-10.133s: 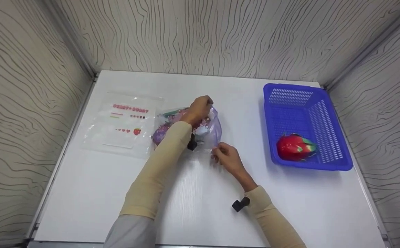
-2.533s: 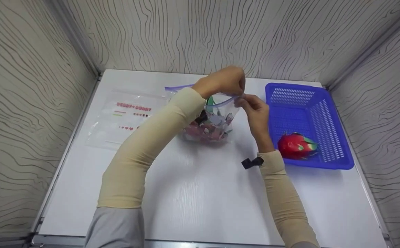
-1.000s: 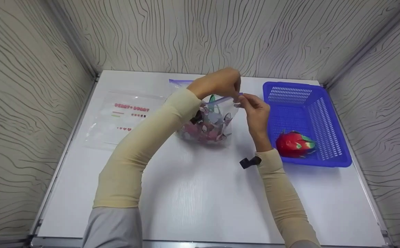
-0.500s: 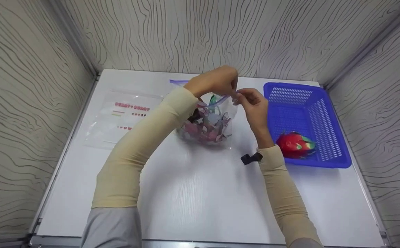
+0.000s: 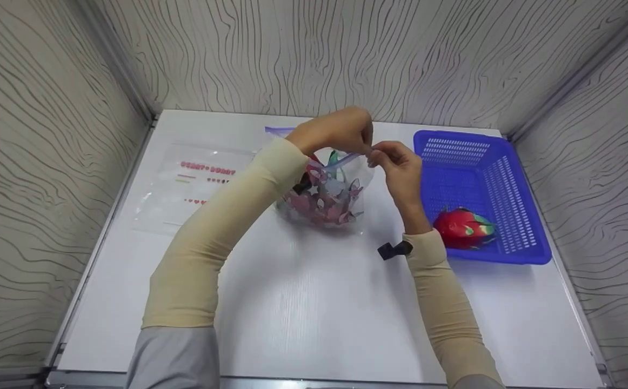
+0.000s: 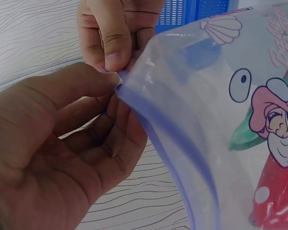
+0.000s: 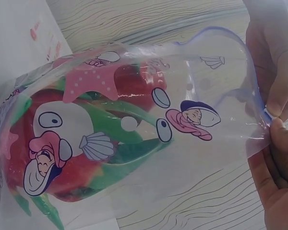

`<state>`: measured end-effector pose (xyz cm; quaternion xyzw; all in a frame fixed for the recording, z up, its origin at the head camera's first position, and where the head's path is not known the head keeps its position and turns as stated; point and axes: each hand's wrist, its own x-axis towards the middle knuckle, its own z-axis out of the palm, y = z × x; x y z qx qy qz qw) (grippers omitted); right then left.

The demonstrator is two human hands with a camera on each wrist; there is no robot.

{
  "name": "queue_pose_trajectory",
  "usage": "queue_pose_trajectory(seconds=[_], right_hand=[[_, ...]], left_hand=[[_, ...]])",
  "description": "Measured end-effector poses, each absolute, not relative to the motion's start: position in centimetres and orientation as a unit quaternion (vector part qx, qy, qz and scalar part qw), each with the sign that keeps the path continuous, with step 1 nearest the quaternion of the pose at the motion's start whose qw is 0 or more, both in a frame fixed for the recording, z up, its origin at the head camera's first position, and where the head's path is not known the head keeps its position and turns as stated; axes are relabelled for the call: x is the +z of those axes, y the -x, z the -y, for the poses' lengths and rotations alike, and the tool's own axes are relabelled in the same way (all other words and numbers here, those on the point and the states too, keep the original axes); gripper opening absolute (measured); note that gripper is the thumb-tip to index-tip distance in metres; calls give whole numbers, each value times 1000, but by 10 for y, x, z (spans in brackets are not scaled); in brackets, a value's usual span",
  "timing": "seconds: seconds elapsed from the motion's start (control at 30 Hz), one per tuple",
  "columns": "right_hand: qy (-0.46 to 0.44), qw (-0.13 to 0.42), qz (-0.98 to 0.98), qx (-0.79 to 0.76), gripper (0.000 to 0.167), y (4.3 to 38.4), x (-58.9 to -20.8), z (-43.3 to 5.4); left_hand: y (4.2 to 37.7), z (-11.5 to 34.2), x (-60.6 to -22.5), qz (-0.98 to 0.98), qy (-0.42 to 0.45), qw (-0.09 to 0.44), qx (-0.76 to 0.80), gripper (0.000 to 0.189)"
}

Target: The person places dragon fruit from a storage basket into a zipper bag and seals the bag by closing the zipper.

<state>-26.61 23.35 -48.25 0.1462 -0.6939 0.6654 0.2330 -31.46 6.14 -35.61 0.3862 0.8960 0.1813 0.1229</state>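
A clear zip bag (image 5: 325, 208) with cartoon sea-creature prints and a purple zip strip stands upright mid-table. Through its wall, in the right wrist view, shows a red-and-green dragon fruit (image 7: 74, 188). My left hand (image 5: 341, 129) reaches over the bag and pinches the zip near its right corner. Right beside it, my right hand (image 5: 403, 173) pinches that same corner, thumb against fingers. In the left wrist view, both hands' fingertips meet at the zip, and its two purple strips spread apart away from the corner. My left forearm hides part of the bag in the head view.
A blue perforated basket (image 5: 527, 205) stands to the right, with another dragon fruit (image 5: 461, 228) inside. A flat clear bag (image 5: 154, 200) with red print lies to the left, partly behind my left sleeve. Patterned walls enclose the table's back and sides.
Ten seconds ago the bag lay lower on the table; now it stands upright and both hands are up at its corner. Over the last second, both hands have shifted slightly left along the zip.
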Motion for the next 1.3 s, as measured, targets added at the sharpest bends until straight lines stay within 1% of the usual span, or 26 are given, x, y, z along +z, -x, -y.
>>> queue_pose_trajectory(seconds=[0.33,1.03,1.3], right_hand=[[-140,229,705,657,8,263,-483,-230],[-133,235,703,658,8,260,-485,-237],[-132,240,700,659,7,259,-488,-239]], left_hand=[[311,-59,-356,-903,-374,138,159,18],[320,-40,-362,-908,-364,148,143,22],[320,-38,-361,-907,-358,165,148,24]])
